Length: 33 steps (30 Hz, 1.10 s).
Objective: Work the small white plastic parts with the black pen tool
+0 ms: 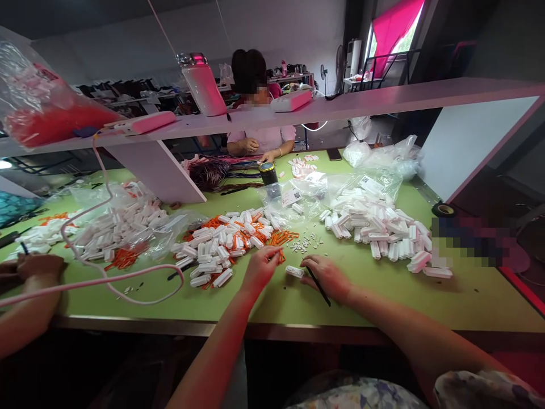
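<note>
My left hand [262, 267] is closed in a pinch on a small orange piece [281, 257], beside several loose orange pieces [283, 237]. My right hand [327, 277] has its fingers wrapped round a thin black tool [318, 287] that slants down toward the table's front edge. At its fingertips a white plastic housing [294, 271] lies on the green table, between my two hands. Small white bits [301, 245] are scattered just beyond the hands. A mixed pile of white housings and orange pieces [221, 241] spreads to the left of my left hand.
White housings [383, 227] are heaped at the right, with clear plastic bags [293, 197] behind. A dark can [268, 174] stands further back. A pink cable [149, 267] loops over the left side. A shelf [251, 118] spans above; people sit opposite and at left.
</note>
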Each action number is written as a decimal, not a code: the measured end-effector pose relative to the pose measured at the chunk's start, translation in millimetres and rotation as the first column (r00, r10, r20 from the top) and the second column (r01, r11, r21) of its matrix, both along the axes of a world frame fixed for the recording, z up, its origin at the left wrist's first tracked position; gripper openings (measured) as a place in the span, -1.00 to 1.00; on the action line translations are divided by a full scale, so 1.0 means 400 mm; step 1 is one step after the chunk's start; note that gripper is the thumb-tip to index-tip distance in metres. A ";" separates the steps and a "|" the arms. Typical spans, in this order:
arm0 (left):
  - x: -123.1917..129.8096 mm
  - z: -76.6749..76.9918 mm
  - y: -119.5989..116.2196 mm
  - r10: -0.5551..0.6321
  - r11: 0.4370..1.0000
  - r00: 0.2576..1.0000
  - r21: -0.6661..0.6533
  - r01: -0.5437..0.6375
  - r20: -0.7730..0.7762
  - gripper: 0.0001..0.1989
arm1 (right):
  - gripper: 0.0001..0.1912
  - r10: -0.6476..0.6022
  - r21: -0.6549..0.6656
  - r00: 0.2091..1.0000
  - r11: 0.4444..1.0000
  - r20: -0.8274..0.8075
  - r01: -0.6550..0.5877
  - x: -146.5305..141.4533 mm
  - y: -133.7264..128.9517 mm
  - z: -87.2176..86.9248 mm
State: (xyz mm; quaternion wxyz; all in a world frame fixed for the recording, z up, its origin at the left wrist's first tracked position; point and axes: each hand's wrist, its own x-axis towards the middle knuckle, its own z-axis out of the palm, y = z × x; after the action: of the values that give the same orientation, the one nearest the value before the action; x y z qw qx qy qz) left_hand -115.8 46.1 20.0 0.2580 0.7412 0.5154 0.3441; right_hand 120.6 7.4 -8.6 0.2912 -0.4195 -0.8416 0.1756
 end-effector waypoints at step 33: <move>0.149 -0.083 -0.167 0.038 0.998 0.999 0.055 -0.038 0.016 -0.93 | -0.66 -0.248 -0.373 0.882 0.923 -0.400 0.091 0.017 -0.023 0.012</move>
State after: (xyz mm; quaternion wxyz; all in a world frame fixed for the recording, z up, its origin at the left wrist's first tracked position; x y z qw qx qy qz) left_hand -56.1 -20.6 -13.3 0.2346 0.7356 0.5178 0.3684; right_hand 127.5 -1.9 -4.0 0.4106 -0.4862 -0.6695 0.3831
